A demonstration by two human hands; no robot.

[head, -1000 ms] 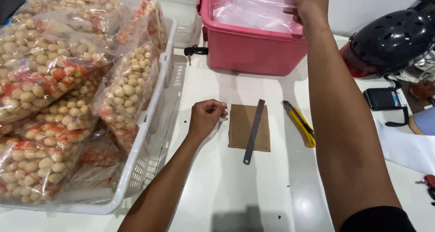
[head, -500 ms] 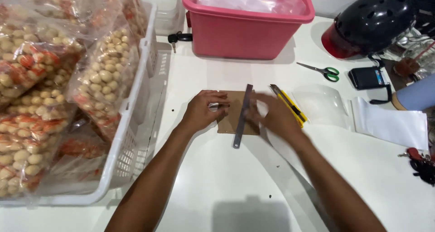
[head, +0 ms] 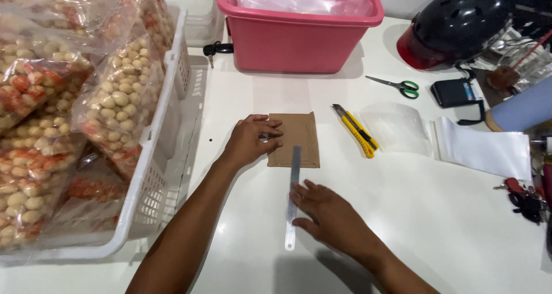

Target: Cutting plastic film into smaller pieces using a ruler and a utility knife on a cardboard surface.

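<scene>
My left hand rests on the left edge of a small brown cardboard piece lying flat on the white table, fingers curled over its edge. My right hand lies flat on a metal ruler, which stretches from the cardboard's lower edge toward me. A yellow utility knife lies just right of the cardboard, untouched.
A white basket full of bagged snacks fills the left side. A pink tub with clear bags stands at the back. Green-handled scissors, clear plastic bags, a black helmet and a dark pouch lie to the right.
My right hand came down from the pink tub to the cardboard, then slid the ruler off it toward me. My left hand stayed on the cardboard's left edge.
</scene>
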